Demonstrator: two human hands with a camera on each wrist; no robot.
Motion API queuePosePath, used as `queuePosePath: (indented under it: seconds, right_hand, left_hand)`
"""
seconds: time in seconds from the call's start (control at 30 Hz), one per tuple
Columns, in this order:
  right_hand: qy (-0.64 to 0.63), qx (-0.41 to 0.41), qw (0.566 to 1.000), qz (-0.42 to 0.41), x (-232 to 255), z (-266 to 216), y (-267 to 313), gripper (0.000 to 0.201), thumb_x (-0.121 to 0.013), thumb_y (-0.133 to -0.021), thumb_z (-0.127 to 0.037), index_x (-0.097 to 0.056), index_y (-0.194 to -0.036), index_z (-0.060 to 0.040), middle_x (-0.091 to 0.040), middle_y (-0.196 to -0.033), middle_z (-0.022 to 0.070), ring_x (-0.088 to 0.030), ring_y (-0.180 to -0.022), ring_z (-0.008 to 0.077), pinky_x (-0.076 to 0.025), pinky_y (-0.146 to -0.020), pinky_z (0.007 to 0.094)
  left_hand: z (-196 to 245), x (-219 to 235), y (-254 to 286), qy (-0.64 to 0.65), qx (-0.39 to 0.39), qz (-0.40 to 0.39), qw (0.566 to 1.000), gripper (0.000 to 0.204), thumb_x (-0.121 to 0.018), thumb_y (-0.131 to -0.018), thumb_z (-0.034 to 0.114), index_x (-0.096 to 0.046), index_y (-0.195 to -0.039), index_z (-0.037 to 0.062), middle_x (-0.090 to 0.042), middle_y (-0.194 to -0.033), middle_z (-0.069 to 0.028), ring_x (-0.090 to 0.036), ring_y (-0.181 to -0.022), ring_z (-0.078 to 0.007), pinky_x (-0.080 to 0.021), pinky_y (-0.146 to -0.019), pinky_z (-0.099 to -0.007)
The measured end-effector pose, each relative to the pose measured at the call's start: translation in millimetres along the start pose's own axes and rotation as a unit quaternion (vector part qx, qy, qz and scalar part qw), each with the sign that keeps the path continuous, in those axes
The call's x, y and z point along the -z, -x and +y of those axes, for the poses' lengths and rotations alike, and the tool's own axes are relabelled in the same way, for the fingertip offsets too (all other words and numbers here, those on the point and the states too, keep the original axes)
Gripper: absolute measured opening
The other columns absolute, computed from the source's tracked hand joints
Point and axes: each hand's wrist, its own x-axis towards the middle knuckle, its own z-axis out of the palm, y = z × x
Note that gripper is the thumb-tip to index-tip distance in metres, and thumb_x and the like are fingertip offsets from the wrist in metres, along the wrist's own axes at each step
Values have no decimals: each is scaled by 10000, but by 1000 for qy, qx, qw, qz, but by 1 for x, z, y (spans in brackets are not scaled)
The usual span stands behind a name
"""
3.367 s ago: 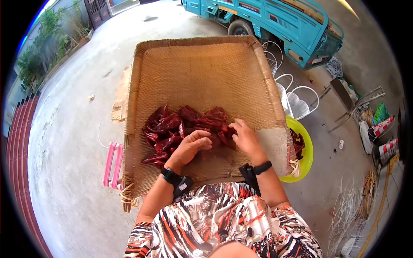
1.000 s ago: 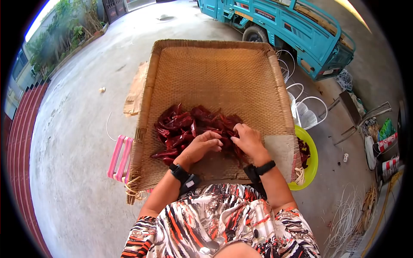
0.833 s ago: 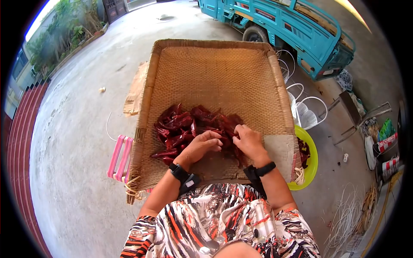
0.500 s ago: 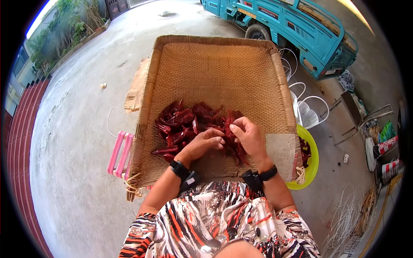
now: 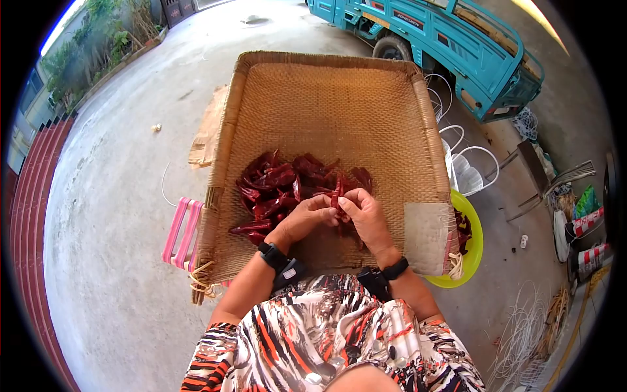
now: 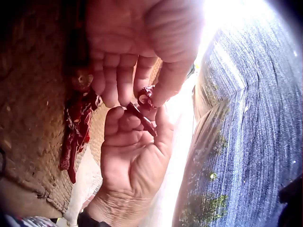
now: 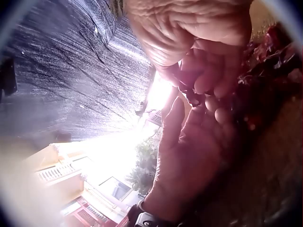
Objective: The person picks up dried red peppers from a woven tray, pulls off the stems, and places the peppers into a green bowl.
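Observation:
Both hands meet over the near part of a woven tray (image 5: pixel 333 98), at a dried red chili pepper (image 5: pixel 337 196). My left hand (image 5: pixel 305 219) pinches the pepper between thumb and fingers; the left wrist view shows its crumpled end (image 6: pixel 146 97) there. My right hand (image 5: pixel 369 217) pinches the same pepper from the other side. In the left wrist view, a thin dark piece (image 6: pixel 142 119) lies across the right hand's curled fingers (image 6: pixel 124 124). In the right wrist view, the pepper is mostly hidden between the two hands. A heap of dried chilies (image 5: pixel 271 186) lies beside the left hand.
A yellow-green basin (image 5: pixel 471 261) with dark red chilies stands right of the tray. White baskets (image 5: pixel 467 173) and a chair (image 5: pixel 545 170) are beyond it. A pink-striped stool (image 5: pixel 183 232) stands at left, a blue cargo tricycle (image 5: pixel 450 49) at the far right.
The right hand has risen from the pile's right side and moved left to meet the left hand, bringing a chili pepper between them. Earlier the hands were apart.

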Motion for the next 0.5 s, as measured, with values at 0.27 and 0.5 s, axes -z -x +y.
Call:
queuePosePath:
  seconds: [0.27, 0.5]
  right_hand:
    - [-82, -89, 992, -24, 11, 23, -3, 68, -617, -913, -120, -595, -937, -61, -625, -784, -2, -571, -658, 68, -501, -594, 230]
    - [-344, -96, 934, 14, 34, -12, 7, 62, -558, -937, -146, -603, -954, -106, -659, -832, 17, -612, -689, 99, -573, -668, 302]
  left_hand:
    - [-6, 5, 0, -35, -23, -18, 999, 156, -655, -922, 152, -598, -1027, 50, -633, -884, -19, -599, -788, -98, -490, -774, -240]
    - [-4, 0, 0, -13, -16, 18, 1000, 378, -674, -912, 172, -519, -1236, 54, -606, -913, -13, -596, -801, -100, -501, -796, -255]
